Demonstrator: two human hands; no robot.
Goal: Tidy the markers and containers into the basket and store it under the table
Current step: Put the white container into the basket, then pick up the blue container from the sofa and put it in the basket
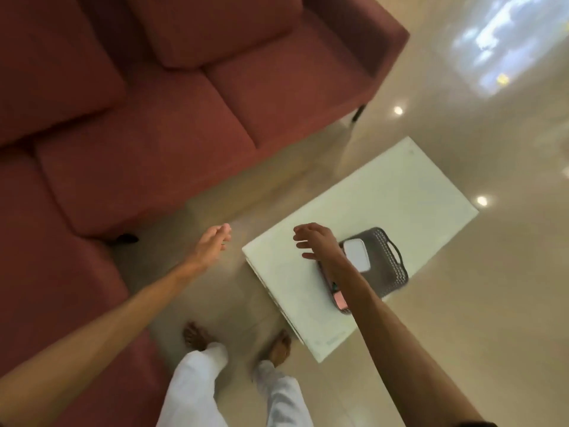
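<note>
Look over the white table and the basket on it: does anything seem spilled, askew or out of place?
Nothing looks spilled or damaged. The dark basket sits on the white table near its edge, holding a white container and a pink item. It is not yet stored underneath. Both hands, left and right, hover empty.

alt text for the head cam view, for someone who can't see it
A standing person reaches both empty, open hands, left hand and right hand, toward a white table holding a dark basket with a white container inside. A red sofa sits beyond.
</note>
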